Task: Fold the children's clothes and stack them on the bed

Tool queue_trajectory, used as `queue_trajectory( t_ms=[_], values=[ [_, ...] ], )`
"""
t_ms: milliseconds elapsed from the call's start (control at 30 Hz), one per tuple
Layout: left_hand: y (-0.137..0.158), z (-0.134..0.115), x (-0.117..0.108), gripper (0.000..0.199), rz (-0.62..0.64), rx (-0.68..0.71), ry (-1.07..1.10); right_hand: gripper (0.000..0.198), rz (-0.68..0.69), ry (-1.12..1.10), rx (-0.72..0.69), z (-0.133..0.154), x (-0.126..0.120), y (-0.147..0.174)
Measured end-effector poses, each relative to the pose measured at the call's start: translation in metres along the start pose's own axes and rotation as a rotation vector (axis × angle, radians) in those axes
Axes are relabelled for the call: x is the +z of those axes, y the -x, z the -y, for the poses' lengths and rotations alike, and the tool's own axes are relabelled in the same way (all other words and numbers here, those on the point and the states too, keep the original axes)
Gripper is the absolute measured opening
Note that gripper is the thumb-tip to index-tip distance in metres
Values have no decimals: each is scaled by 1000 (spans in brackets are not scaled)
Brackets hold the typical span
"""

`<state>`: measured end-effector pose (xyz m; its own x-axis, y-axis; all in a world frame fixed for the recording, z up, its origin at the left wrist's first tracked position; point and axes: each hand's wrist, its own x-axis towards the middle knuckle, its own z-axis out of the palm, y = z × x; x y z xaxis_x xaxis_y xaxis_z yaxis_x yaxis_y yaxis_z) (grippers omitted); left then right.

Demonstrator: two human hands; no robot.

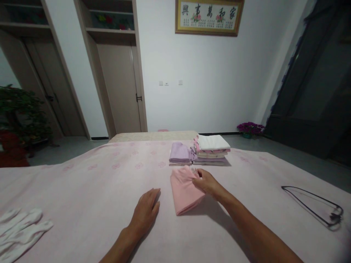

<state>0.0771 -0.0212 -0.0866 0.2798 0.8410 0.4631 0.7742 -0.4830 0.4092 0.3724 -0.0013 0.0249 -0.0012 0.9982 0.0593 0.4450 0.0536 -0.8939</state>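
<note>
step in hand, as judged: handling and tidying a folded garment. dial centred on the salmon-pink folded cloth packet [186,191], which sits on the pale pink flower-patterned sheet [95,190] directly ahead of the person. its right side looks raised, with a shadow below.

right hand [208,182] at 2 to 3 o'clock: thumb and fingers pinched together on the packet's upper right edge. left hand [146,210] between 8 and 9 o'clock: holds nothing, palm down, fingers loosely curled, apart from the cloth; resting on the sheet or just above it, cannot tell.

next move, judgement: calls for a firm pinch that takes in all layers, and the left hand supporting the loose side; a grip on one edge alone could let the folds slip.

surface: lilac ribbed folded cloth pile [179,152] near 12 o'clock; beside it at 1, a taller white-topped stack of folded cloths [214,142]. crumpled white fabric [20,228] near 9, well apart. thin black wire-like loop [335,216] at 3, identity uncertain.

room: gold-framed calligraphy panel [210,16] at 12 on the white wall [159,54]; grey-brown door [119,84] near 11; leafy green plant [20,113] near 10; purple potted flowers [250,128] at 2.
</note>
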Motion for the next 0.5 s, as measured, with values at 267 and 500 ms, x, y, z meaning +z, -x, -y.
queue_trajectory(
  t_ms=[267,500],
  values=[
    [-4,-1,1,45,7,-7,22,26,-109,-375,-149,81,3,-97],
    [-3,4,5,44,0,4,5,33,-285,-288,-54,61,4,-180]
  ],
)
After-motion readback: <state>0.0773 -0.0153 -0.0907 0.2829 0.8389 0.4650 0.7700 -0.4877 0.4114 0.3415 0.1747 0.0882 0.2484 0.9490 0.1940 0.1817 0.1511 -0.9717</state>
